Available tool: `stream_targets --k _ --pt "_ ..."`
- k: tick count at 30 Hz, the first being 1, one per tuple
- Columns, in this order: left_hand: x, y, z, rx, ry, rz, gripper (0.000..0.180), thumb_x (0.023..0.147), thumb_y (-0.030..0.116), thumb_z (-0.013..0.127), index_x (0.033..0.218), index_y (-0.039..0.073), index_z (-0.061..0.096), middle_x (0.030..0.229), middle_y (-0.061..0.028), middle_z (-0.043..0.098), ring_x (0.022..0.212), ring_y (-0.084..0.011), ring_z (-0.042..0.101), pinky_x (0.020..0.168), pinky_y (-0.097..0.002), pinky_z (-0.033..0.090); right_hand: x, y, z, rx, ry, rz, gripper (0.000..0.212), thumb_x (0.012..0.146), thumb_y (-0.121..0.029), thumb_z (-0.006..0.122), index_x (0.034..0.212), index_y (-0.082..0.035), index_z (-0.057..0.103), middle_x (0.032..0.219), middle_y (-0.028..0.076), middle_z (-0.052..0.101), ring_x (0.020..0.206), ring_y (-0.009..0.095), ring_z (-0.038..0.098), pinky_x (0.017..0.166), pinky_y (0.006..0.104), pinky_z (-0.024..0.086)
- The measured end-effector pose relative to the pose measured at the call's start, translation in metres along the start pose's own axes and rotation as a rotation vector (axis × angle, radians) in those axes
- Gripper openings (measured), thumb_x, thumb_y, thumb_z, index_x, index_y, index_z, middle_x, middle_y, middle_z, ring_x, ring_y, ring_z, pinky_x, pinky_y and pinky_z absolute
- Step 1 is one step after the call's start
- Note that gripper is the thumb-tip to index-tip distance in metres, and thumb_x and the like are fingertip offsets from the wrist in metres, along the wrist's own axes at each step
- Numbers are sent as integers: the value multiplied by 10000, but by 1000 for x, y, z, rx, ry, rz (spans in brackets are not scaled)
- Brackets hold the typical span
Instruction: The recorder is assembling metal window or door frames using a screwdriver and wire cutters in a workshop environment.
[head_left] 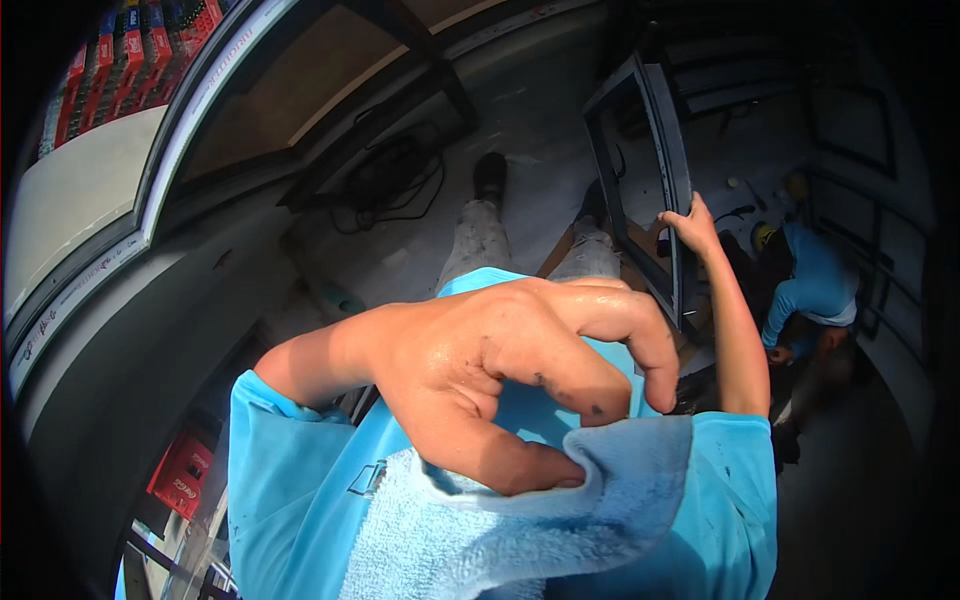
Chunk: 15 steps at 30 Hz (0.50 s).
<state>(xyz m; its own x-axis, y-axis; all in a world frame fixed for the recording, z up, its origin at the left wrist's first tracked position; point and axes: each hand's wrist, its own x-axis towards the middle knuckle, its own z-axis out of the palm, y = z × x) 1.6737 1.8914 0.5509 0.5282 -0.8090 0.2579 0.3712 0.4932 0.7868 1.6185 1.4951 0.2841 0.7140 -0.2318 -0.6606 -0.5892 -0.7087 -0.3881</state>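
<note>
My left hand [500,360] is raised close in front of my chest, its fingers bent and smudged with dark spots. Thumb and forefinger pinch the edge of a light blue terry towel [470,530], which drapes over the front of my blue shirt. Out to the right, my right hand [692,228] grips the side of a dark rectangular metal frame [672,170]. The frame stands tilted by my legs, and part of its lower end is hidden behind my arm.
A co-worker in a blue shirt [815,275] crouches at the right. Coiled black cable [390,185] lies on the floor ahead. A large pale-edged frame [155,190] curves along the left, with red crates [125,60] beyond it. Other dark frames [850,125] stand far right.
</note>
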Motion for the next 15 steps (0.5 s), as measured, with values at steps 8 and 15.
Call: stream_targets --k 8,15 --pt "25 40 3 -23 190 283 300 734 262 747 671 -8 632 905 -210 611 753 -296 608 766 -393 478 44 -87 78 379 97 162 493 734 -279 825 1036 27 583 863 89 663 709 185 649 679 313 529" --pt "11 40 -21 2 139 300 425 839 403 725 691 11 655 1013 -261 611 851 -390 625 830 -462 491 93 -115 141 689 230 138 439 773 -201 806 1063 76 630 953 174 700 802 231 687 726 365 559"
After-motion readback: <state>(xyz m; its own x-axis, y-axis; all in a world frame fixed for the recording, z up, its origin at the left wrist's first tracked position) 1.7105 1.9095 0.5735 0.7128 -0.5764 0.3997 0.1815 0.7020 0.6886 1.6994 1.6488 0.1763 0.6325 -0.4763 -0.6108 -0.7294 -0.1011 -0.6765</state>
